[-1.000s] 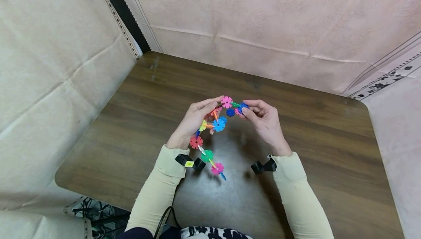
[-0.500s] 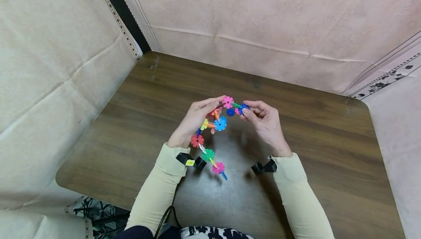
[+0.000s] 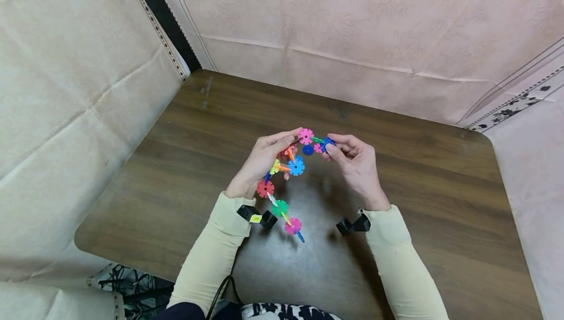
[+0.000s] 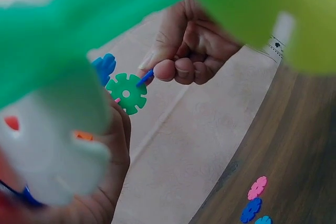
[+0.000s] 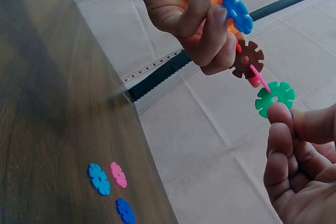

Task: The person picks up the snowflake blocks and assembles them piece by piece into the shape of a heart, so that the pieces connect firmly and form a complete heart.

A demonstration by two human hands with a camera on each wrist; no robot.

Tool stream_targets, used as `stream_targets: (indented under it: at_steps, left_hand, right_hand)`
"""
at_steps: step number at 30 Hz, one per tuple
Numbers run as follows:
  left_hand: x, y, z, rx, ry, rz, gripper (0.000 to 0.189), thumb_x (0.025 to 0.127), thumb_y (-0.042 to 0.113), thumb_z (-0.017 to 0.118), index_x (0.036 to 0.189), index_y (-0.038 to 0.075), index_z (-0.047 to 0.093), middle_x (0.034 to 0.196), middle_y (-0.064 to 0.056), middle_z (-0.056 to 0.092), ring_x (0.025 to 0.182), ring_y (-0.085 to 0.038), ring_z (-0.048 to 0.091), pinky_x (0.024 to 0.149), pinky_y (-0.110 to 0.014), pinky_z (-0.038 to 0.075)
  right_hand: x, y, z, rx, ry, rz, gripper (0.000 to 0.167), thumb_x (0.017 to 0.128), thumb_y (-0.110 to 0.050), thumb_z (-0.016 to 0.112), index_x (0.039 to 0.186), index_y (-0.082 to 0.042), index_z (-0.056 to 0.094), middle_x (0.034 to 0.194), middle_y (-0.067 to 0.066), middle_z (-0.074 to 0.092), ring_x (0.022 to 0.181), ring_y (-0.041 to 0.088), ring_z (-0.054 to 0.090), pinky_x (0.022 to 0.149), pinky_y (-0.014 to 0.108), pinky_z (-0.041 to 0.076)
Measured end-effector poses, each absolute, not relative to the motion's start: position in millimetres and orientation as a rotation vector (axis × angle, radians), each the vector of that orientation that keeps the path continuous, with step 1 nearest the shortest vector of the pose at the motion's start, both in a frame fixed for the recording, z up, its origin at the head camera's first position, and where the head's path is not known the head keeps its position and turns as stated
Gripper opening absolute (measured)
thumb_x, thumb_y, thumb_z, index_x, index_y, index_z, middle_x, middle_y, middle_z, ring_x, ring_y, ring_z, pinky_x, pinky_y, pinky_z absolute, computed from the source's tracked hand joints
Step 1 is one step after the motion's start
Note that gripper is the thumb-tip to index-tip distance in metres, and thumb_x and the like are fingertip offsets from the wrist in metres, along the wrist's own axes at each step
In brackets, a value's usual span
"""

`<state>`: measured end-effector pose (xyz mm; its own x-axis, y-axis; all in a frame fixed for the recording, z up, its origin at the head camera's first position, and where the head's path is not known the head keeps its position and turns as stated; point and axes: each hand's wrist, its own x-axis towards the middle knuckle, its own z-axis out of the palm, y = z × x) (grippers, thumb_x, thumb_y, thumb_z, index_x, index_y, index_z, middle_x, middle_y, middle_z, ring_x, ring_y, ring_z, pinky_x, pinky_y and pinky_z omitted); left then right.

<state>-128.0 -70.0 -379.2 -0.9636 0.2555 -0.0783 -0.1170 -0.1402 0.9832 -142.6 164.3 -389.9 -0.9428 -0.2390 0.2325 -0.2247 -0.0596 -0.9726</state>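
Observation:
A chain of slotted, flower-shaped plastic discs runs from my left hand (image 3: 260, 161), which grips it near its middle. Its tail hangs toward me, past a red disc (image 3: 266, 189) and a green one to a pink disc (image 3: 293, 226) and a blue one edge-on. Beyond the left fingers come a brown disc (image 5: 248, 59), a pink disc (image 3: 306, 136) and a green disc (image 4: 126, 94). My right hand (image 3: 357, 161) pinches a dark blue disc (image 4: 145, 78) between thumb and forefinger. That disc's edge meets the green disc's rim, and the fingers hide most of it in the right wrist view.
Loose discs lie on the wooden table (image 3: 418, 202) beyond the hands: a pink disc (image 5: 118, 175), a dark blue disc (image 5: 125, 211) and a light blue disc (image 5: 98, 179). Pale cloth (image 3: 374, 41) hangs behind the table. A black cable (image 3: 219, 290) runs beside the left sleeve.
The left hand and the hanging chain have shifted slightly to the right. The right hand keeps its pinch on the dark blue disc, nearly still.

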Motion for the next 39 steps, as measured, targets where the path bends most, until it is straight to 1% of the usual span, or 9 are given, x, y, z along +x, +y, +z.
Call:
stream_targets:
  at_steps: [3, 11, 16, 20, 22, 26, 28, 34, 39]
  left_hand:
    - [-128, -70, -379, 0.161, 1.882, 2.19, 0.033, 0.1, 0.032, 0.055, 0.13, 0.021, 0.064, 0.094, -0.018, 0.062, 0.07, -0.022, 0.061, 0.046, -0.029, 0.052]
    - [-127, -70, -380, 0.178, 1.908, 2.157, 0.034, 0.099, 0.034, 0.055, 0.13, 0.023, 0.065, 0.096, -0.017, 0.062, 0.072, -0.023, 0.061, 0.047, -0.027, 0.051]
    - [-126, -69, -380, 0.199, 1.889, 2.163, 0.034, 0.1, 0.032, 0.054, 0.131, 0.02, 0.064, 0.095, -0.017, 0.061, 0.065, -0.021, 0.06, 0.048, -0.028, 0.052]
    - [-126, -68, -380, 0.126, 1.786, 2.19, 0.035, 0.102, 0.032, 0.051, 0.131, 0.018, 0.063, 0.092, -0.017, 0.061, 0.061, -0.018, 0.06, 0.052, -0.026, 0.053]
    - [-125, -67, -379, 0.068, 1.694, 2.211, 0.035, 0.103, 0.031, 0.048, 0.13, 0.015, 0.062, 0.09, -0.014, 0.061, 0.058, -0.017, 0.06, 0.053, -0.026, 0.053]
    - [-124, -68, -379, -0.008, 1.547, 2.279, 0.035, 0.104, 0.027, 0.046, 0.125, 0.002, 0.06, 0.081, -0.008, 0.061, 0.054, -0.016, 0.059, 0.055, -0.024, 0.054]
    - [-124, -69, -379, -0.018, 1.538, 2.297, 0.036, 0.104, 0.027, 0.046, 0.123, 0.0, 0.06, 0.078, -0.007, 0.06, 0.053, -0.016, 0.059, 0.054, -0.024, 0.054]
    - [-124, -69, -378, -0.029, 1.594, 2.256, 0.037, 0.104, 0.026, 0.045, 0.129, 0.001, 0.058, 0.078, -0.007, 0.059, 0.054, -0.016, 0.058, 0.055, -0.024, 0.054]
    - [-124, -67, -379, -0.01, 1.646, 2.218, 0.036, 0.104, 0.026, 0.044, 0.128, 0.003, 0.059, 0.08, -0.008, 0.06, 0.053, -0.016, 0.059, 0.056, -0.025, 0.054]
  right_hand:
    - [-142, 166, -388, -0.543, 2.164, -2.187, 0.03, 0.091, -0.007, 0.067, 0.119, 0.005, 0.064, 0.091, 0.011, 0.073, 0.08, 0.024, 0.071, 0.084, 0.029, 0.055]
    - [-140, 172, -383, -0.506, 2.245, -2.038, 0.035, 0.091, -0.016, 0.069, 0.121, 0.002, 0.064, 0.094, 0.021, 0.071, 0.081, 0.02, 0.071, 0.083, 0.029, 0.055]
    - [-139, 174, -380, -0.448, 2.273, -1.962, 0.034, 0.091, -0.023, 0.07, 0.12, -0.006, 0.066, 0.093, 0.016, 0.072, 0.083, 0.022, 0.07, 0.081, 0.028, 0.055]
    - [-140, 173, -376, -0.421, 2.291, -1.956, 0.035, 0.091, -0.027, 0.069, 0.121, -0.009, 0.067, 0.091, 0.012, 0.072, 0.082, 0.022, 0.069, 0.078, 0.03, 0.056]
    - [-141, 172, -375, -0.418, 2.292, -1.992, 0.035, 0.092, -0.026, 0.067, 0.122, -0.008, 0.067, 0.092, 0.013, 0.071, 0.081, 0.021, 0.068, 0.079, 0.03, 0.056]
    - [-143, 172, -373, -0.433, 2.325, -2.061, 0.033, 0.094, -0.022, 0.066, 0.122, -0.005, 0.067, 0.089, 0.015, 0.068, 0.078, 0.019, 0.067, 0.078, 0.027, 0.056]
    - [-144, 172, -373, -0.438, 2.349, -2.063, 0.032, 0.094, -0.021, 0.066, 0.121, -0.005, 0.067, 0.089, 0.015, 0.068, 0.077, 0.018, 0.067, 0.077, 0.026, 0.056]
    - [-142, 168, -371, -0.459, 2.336, -2.026, 0.033, 0.093, -0.023, 0.066, 0.123, -0.007, 0.067, 0.093, 0.017, 0.068, 0.079, 0.02, 0.068, 0.08, 0.03, 0.056]
    - [-141, 165, -373, -0.454, 2.322, -2.039, 0.033, 0.093, -0.022, 0.067, 0.122, -0.006, 0.066, 0.093, 0.019, 0.068, 0.079, 0.02, 0.068, 0.079, 0.029, 0.056]
